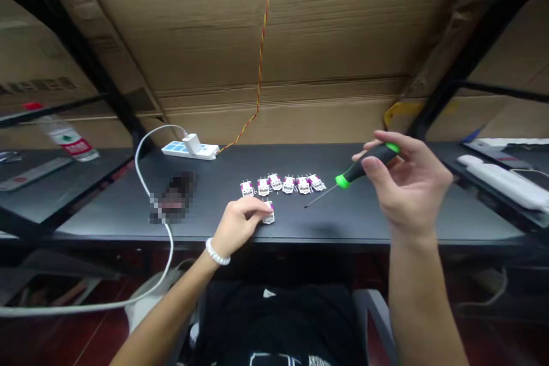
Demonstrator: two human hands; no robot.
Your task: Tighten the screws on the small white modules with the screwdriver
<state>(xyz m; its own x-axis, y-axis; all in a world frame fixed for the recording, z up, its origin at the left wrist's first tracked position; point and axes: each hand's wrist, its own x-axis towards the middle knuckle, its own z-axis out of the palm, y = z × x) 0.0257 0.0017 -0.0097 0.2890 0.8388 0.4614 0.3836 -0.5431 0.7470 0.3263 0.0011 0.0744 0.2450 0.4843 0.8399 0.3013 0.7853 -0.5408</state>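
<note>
My left hand [241,221], with a white coiled band at the wrist, pinches a small white and purple part [269,213] against the dark tabletop near its front edge. What exactly the part is, I cannot make out. Just behind it lies a row of several similar white and purple parts [289,185] with thin prongs on top. My right hand [409,183] is raised to the right of the row. Its fingers close round a screwdriver [364,166] with a black and green handle, whose thin shaft points down and left, its tip above the table.
A white power strip [206,151] with a plugged-in adapter sits at the back left. Its white cable [141,166] loops down past the table's front edge. A blurred-out object [175,197] lies on the left. Black frame posts [461,40] stand at both sides, with cardboard behind.
</note>
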